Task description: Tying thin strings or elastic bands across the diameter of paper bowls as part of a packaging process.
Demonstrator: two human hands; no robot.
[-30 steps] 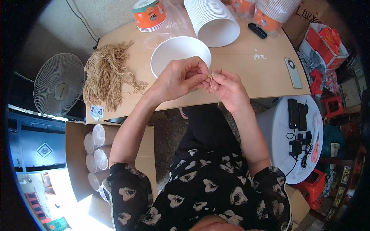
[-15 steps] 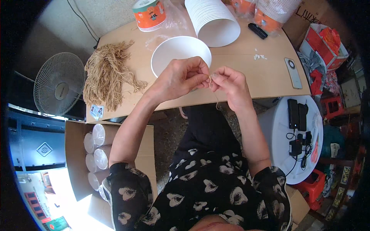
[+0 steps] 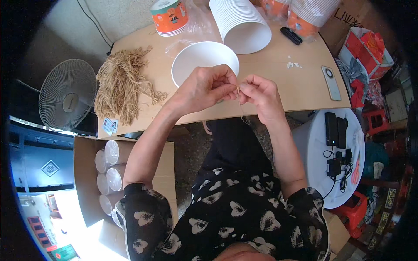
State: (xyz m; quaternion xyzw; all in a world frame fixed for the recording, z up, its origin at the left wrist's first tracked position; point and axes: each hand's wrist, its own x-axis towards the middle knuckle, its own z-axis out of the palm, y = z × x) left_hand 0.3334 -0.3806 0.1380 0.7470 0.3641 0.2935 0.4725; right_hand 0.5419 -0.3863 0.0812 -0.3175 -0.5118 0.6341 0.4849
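Between the fingertips of both hands is a thin tan string [image 3: 241, 105], its loose end hanging down past the table's front edge. My left hand [image 3: 208, 88] is closed in a pinch on it, thumb against forefinger. Close beside it, my right hand [image 3: 262, 96] pinches the same string, so the two sets of fingertips nearly touch. Whether the string has a knot there is too small to tell. Just behind my left hand stands a white paper bowl [image 3: 198, 58], partly covered by that hand. A heap of tan strings [image 3: 124, 85] lies at the table's left.
Stacked white paper tubs [image 3: 244, 32] lie sideways at the back, near an orange printed tub [image 3: 170, 17]. A phone [image 3: 331, 82] and small white bits [image 3: 294, 65] are on the table's right. A fan [image 3: 67, 95] stands left; an open carton [image 3: 146, 150] holds wrapped stacks below.
Both hands stay nearly in place, pinching the string. Its hanging end has shifted slightly to the left. The rest looks the same.
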